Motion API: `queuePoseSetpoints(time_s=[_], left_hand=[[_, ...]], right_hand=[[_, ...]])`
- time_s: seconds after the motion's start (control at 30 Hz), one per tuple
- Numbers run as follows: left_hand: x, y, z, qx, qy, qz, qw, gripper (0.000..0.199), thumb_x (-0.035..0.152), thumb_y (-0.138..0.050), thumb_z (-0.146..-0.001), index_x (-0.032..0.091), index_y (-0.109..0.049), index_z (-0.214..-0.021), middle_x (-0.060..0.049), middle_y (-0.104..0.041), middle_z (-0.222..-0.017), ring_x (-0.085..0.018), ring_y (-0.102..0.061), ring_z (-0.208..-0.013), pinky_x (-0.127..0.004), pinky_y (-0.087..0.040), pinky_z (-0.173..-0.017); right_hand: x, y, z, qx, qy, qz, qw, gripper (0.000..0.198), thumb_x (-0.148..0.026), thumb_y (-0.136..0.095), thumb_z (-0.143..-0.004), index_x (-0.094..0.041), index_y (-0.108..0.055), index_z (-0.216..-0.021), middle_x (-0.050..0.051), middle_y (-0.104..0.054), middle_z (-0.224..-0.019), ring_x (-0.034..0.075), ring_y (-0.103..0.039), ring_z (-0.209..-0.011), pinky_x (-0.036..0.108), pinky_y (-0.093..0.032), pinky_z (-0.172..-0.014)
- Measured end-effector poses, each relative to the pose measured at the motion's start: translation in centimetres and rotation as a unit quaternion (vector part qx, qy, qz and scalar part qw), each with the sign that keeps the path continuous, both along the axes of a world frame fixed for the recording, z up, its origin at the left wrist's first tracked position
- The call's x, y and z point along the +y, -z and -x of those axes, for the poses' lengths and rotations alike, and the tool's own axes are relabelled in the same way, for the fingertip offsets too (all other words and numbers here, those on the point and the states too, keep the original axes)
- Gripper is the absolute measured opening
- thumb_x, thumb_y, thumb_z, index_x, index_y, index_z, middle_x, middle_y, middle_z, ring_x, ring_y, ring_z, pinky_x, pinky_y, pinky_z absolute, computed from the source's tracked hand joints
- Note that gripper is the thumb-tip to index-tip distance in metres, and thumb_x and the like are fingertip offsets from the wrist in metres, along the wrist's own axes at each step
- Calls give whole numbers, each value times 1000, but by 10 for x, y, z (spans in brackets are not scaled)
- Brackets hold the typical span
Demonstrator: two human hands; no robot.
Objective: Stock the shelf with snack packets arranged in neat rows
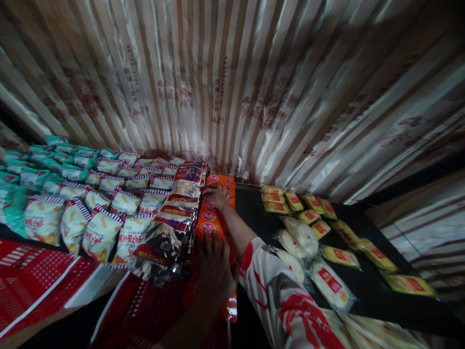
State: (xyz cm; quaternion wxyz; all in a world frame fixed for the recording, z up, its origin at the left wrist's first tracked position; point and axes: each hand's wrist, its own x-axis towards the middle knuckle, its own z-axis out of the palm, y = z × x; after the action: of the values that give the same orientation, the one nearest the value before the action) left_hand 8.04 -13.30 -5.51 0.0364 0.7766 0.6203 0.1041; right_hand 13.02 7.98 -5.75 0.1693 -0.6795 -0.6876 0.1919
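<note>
Orange packets (208, 215) with round red-and-white logos lie in a column on the dark table, running away from me. My left hand (217, 266) rests flat on the nearer packets with its fingers spread. Farther along, my right hand (217, 196) lies on the far packets, fingers apart and slightly bent; my sleeved forearm crosses the right edge of the column. Directly left of the orange column are dark red and silver packets (174, 218), overlapping one another. Part of the nearest orange packet is hidden under my left hand and wrist.
Puffed white snack bags (100, 235) fill rows at the left, with teal bags (34, 177) beyond. Yellow-wrapped packs (339, 256) and clear-wrapped round white food (300, 235) lie at the right. Red baskets (32, 271) stand in front; a striped, printed curtain (232, 87) hangs behind.
</note>
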Motion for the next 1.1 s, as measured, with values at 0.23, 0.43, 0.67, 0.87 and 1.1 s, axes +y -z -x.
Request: queuePoseSetpoints(time_s=[0.23, 0.43, 0.67, 0.87, 1.1], left_hand=[[0, 3, 0, -1, 2, 5, 1000, 67, 45, -53, -75, 15, -41, -134, -17, -35, -144, -39, -22, -134, -61, -19, -105], [0, 8, 0, -9, 6, -14, 1000, 57, 48, -44, -80, 15, -49, -128, -17, -37, -142, -40, -23, -134, -63, -17, -105], [2, 2, 0, 1, 8, -1, 1000, 59, 49, -43, -80, 14, -52, -126, -18, -41, -139, -41, -26, -132, -63, -19, -104], [2, 11, -2, 27, -6, -20, 999, 58, 45, -46, -77, 15, -52, -127, -18, -41, -139, -41, -24, -133, -62, -19, -105], [3, 17, -4, 43, -16, -33, 998, 57, 43, -47, -78, 16, -51, -128, -17, -39, -141, -41, -21, -134, -63, -22, -103]], right_hand=[[-4, -1, 3, -14, 3, 0, 1000, 24, -41, -62, -75, -38, -68, -98, -2, -50, -125, 26, -36, -117, 44, -26, -96], [-14, -3, 6, -75, -45, -26, 996, 37, -48, -54, -80, -38, -60, -116, 3, -42, -133, 27, -33, -119, 43, -25, -96], [-18, 2, 9, -129, -59, -32, 989, 41, -48, -48, -83, -38, -56, -121, 2, -32, -146, 30, -16, -135, 48, -9, -105], [-20, 0, 14, -124, -55, -29, 990, 39, -42, -40, -86, -35, -55, -122, 1, -35, -145, 28, -19, -136, 49, -7, -107], [-20, 1, 20, -117, -50, -58, 990, 44, -35, -35, -87, -20, -50, -125, 10, -40, -142, 28, -25, -134, 47, -9, -109]])
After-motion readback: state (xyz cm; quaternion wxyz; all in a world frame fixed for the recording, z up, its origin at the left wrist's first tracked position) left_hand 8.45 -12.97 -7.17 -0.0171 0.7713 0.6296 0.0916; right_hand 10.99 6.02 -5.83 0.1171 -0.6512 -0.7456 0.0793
